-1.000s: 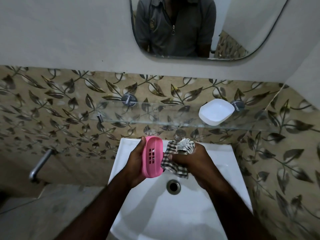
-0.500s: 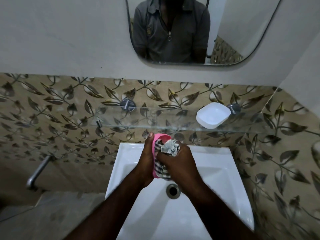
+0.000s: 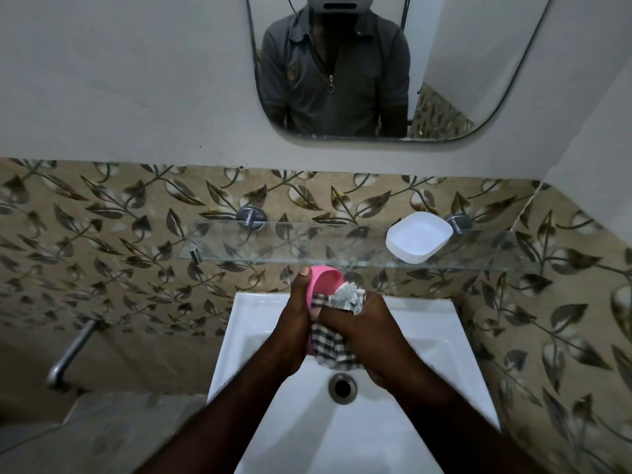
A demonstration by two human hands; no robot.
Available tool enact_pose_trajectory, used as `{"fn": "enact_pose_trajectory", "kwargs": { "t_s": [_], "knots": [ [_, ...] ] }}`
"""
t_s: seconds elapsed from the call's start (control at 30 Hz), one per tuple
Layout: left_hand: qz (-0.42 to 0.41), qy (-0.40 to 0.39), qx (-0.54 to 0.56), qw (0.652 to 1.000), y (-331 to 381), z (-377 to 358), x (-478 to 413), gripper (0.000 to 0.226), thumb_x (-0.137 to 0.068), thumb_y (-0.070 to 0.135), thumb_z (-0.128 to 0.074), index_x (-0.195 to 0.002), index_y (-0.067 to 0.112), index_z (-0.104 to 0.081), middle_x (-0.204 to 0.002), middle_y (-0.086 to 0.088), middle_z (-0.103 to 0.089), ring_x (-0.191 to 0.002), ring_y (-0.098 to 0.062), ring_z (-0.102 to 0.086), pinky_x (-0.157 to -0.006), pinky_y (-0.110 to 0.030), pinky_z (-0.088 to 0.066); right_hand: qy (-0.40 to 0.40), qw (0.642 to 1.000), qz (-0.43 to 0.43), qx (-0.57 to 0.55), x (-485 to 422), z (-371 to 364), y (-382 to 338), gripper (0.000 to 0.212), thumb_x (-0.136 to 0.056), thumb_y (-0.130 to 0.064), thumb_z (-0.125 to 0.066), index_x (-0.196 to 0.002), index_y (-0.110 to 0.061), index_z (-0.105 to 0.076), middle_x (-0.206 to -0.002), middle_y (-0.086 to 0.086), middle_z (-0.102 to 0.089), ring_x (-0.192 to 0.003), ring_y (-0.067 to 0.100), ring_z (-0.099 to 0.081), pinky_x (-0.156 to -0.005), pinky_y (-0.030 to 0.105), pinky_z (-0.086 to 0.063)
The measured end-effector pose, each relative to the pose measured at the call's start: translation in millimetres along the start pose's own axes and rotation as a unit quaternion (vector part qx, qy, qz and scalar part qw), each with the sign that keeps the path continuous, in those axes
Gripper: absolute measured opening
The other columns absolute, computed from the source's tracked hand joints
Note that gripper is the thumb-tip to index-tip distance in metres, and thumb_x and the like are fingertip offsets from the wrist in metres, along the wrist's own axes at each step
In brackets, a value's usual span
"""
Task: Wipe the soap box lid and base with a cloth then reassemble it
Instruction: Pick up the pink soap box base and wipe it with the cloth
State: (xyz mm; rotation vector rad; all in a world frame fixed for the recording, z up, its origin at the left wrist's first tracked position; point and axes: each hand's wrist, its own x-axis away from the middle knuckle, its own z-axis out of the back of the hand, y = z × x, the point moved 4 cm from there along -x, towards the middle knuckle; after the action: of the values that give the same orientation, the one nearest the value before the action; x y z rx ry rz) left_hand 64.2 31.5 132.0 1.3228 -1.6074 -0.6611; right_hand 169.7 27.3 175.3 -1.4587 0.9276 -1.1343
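Leaf-patterned tiles (image 3: 102,234) back a small bathroom corner, with a white washbasin (image 3: 444,354) filling the lower middle of the frame.

At frame centre, just above the basin, the pink soap box piece (image 3: 325,278) stands on edge. Only its upper rim and a strip of its side show, so I cannot tell whether it is the lid or the base. The left hand (image 3: 295,323) grips it from the left, thumb up along the rim. The right hand (image 3: 359,330) is bunched round a checked cloth (image 3: 330,347) and presses it into the pink piece's open face. The two hands are close together, the cloth sandwiched between them. A loose end of cloth hangs toward the drain (image 3: 342,388).

The white soap box piece (image 3: 419,236) sits open side up on the glass shelf (image 3: 307,248), right of centre, well apart from both hands. Above, a mirror (image 3: 461,46) reflects the person's torso. A metal pipe (image 3: 70,354) juts out at lower left.

This looks like the wiping step on the first of the two parts. Next, the cloth likely needs working round the inside corners and the outer face. After that the white piece needs fetching from the shelf, which calls for one hand to be freed, before the halves are fitted together.
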Motion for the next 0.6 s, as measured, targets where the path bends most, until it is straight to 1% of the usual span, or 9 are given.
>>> {"fn": "enact_pose_trajectory", "kwargs": {
  "t_s": [0.07,0.13,0.23,0.3,0.33,0.37,0.43,0.5,0.6],
  "knots": [
    [-0.005,-0.008,0.026,1.000,-2,-9,3,0.068,-0.087,0.062,-0.033,-0.111,0.009,-0.068,-0.098,-0.011,-0.076,-0.087,-0.021,-0.074,-0.069,-0.028,-0.059,0.037,0.997,-0.005,-0.070,-11,6,-4,0.012,-0.077,-0.006,-0.074,-0.088,-0.001,-0.070,-0.085,0.026,-0.072,-0.079,0.043,-0.072,-0.074,0.063,-0.056],
    [0.000,-0.003,0.050,0.999,-7,-12,5,0.070,-0.088,0.062,-0.031,-0.116,0.008,-0.065,-0.100,-0.011,-0.076,-0.088,-0.021,-0.073,-0.074,-0.031,-0.059,0.049,0.995,0.017,-0.083,-14,4,-8,0.007,-0.078,-0.006,-0.073,-0.083,-0.003,-0.070,-0.085,0.026,-0.073,-0.080,0.041,-0.072,-0.075,0.059,-0.057],
    [0.014,0.025,0.040,0.999,-12,-1,4,0.071,-0.090,0.065,-0.030,-0.104,0.010,-0.072,-0.100,-0.013,-0.076,-0.088,-0.023,-0.073,-0.077,-0.033,-0.057,0.002,0.999,0.037,0.015,0,-2,-1,0.004,-0.081,-0.009,-0.075,-0.083,-0.007,-0.072,-0.081,0.016,-0.075,-0.077,0.032,-0.074,-0.074,0.052,-0.060],
    [0.008,0.044,0.027,0.999,-11,8,4,0.071,-0.087,0.067,-0.033,-0.098,0.009,-0.075,-0.099,-0.015,-0.076,-0.087,-0.024,-0.074,-0.074,-0.031,-0.056,-0.051,0.994,0.036,0.093,8,-3,5,0.011,-0.082,-0.006,-0.074,-0.086,0.002,-0.067,-0.075,0.016,-0.073,-0.069,0.029,-0.072,-0.066,0.042,-0.060],
    [0.007,0.047,0.016,0.999,-10,9,4,0.072,-0.085,0.067,-0.035,-0.101,0.008,-0.074,-0.100,-0.016,-0.075,-0.089,-0.025,-0.073,-0.075,-0.031,-0.056,-0.070,0.992,0.027,0.098,7,-2,5,0.013,-0.082,-0.003,-0.073,-0.086,0.006,-0.065,-0.073,0.017,-0.071,-0.066,0.030,-0.070,-0.061,0.039,-0.059],
    [0.008,0.047,0.010,0.999,-9,7,5,0.073,-0.085,0.067,-0.036,-0.106,0.007,-0.072,-0.102,-0.017,-0.075,-0.090,-0.026,-0.073,-0.075,-0.032,-0.057,-0.073,0.994,0.016,0.085,4,1,3,0.012,-0.081,-0.001,-0.072,-0.087,0.007,-0.065,-0.075,0.018,-0.071,-0.067,0.032,-0.071,-0.061,0.040,-0.059],
    [0.015,0.027,0.026,0.999,-9,-4,7,0.071,-0.090,0.063,-0.031,-0.113,0.007,-0.068,-0.100,-0.015,-0.075,-0.087,-0.025,-0.074,-0.071,-0.033,-0.059,-0.037,0.999,0.006,0.027,-6,8,-5,0.011,-0.078,-0.002,-0.074,-0.087,0.002,-0.070,-0.082,0.022,-0.074,-0.075,0.038,-0.072,-0.070,0.051,-0.060],
    [0.015,0.018,0.049,0.999,-13,-10,6,0.069,-0.094,0.060,-0.027,-0.112,0.008,-0.067,-0.093,-0.012,-0.077,-0.081,-0.022,-0.074,-0.064,-0.032,-0.059,-0.017,0.999,0.032,0.017,-13,9,-11,0.013,-0.075,-0.007,-0.076,-0.086,-0.001,-0.071,-0.084,0.023,-0.074,-0.079,0.040,-0.072,-0.074,0.058,-0.058],
    [0.008,0.030,0.045,0.998,-10,-3,3,0.074,-0.091,0.066,-0.028,-0.102,0.007,-0.072,-0.089,-0.013,-0.076,-0.078,-0.023,-0.074,-0.066,-0.030,-0.057,-0.060,0.994,0.046,0.084,-6,5,-6,0.014,-0.079,-0.009,-0.077,-0.084,0.001,-0.068,-0.077,0.020,-0.073,-0.069,0.035,-0.072,-0.064,0.051,-0.061]
  ]
}}
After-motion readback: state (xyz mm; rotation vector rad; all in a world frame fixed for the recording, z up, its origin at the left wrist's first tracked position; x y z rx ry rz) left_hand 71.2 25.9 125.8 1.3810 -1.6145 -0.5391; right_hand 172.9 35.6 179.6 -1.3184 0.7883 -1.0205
